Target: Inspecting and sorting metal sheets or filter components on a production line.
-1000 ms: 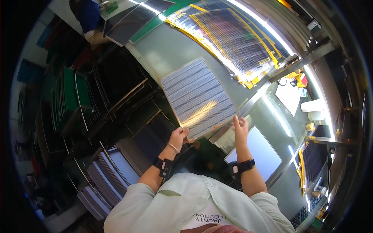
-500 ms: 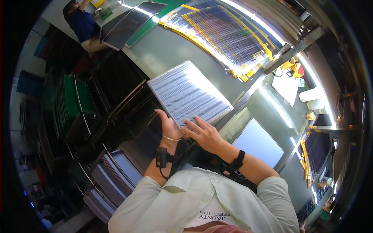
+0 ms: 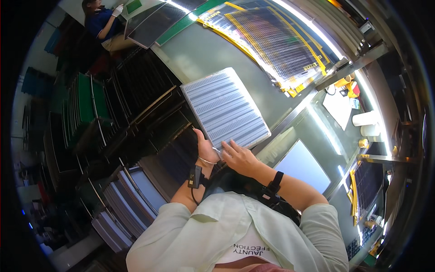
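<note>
I hold a flat rectangular white panel (image 3: pixel 224 109) covered in fine ribbed rows, tilted up in front of me. My left hand (image 3: pixel 205 147) grips its near left edge, thumb up along the side. My right hand (image 3: pixel 239 156) lies at the panel's near edge with fingers spread flat against it. Both wrists carry black bands.
Racks (image 3: pixel 136 113) of dark and green panels stand upright to my left, and stacked grey trays (image 3: pixel 122 208) lie lower left. A grey-green table (image 3: pixel 213 50) bears a large yellow-framed mesh sheet (image 3: pixel 276 45). Another person (image 3: pixel 106 25) sits at the far left corner. A lit white panel (image 3: pixel 301 165) is at right.
The panel has swung left and risen in front of me. My right hand left its right edge and came across to the near edge beside my left hand.
</note>
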`<act>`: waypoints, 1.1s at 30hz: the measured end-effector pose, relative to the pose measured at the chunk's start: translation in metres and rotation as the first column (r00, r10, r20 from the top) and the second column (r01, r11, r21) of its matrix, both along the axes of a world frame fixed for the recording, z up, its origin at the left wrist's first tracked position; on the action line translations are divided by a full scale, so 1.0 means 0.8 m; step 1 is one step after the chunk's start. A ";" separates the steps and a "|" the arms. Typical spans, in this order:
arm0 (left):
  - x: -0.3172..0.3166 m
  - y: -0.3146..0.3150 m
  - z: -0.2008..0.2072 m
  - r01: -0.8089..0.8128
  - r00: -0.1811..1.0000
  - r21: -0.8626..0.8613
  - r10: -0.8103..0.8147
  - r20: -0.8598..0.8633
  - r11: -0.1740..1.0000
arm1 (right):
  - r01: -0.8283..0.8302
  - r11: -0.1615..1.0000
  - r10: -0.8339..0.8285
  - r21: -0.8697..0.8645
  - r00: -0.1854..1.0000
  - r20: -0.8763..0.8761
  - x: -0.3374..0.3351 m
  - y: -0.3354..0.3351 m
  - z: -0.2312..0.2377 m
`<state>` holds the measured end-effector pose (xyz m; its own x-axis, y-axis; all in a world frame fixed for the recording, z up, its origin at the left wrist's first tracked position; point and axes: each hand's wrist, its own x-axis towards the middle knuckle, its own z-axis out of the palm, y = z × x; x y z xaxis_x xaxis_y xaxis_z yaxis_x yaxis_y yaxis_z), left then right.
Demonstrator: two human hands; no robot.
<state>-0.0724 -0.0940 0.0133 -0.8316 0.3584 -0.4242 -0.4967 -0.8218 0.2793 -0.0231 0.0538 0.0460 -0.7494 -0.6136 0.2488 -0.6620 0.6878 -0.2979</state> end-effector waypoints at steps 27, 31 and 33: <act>-0.015 0.027 0.080 0.592 0.736 -0.120 -0.594 -0.325 0.797 | 0.737 0.514 -0.655 -0.438 0.667 0.355 0.230 0.216 0.144; 0.031 0.094 0.065 0.753 0.651 -0.010 -0.747 -0.133 0.658 | 0.886 -0.263 -0.539 -0.381 0.192 0.820 0.341 0.185 0.021; 0.049 0.114 0.042 0.800 0.593 -0.084 -0.805 -0.035 0.593 | 0.801 -0.482 -0.452 -0.356 0.120 0.884 0.383 0.165 -0.011</act>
<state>-0.0330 -0.0030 0.0471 -0.2438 0.8726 -0.4233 -0.9274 -0.0820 0.3651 0.2837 0.1861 0.0373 -0.4351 0.8215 -0.3686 0.2963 -0.2559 -0.9202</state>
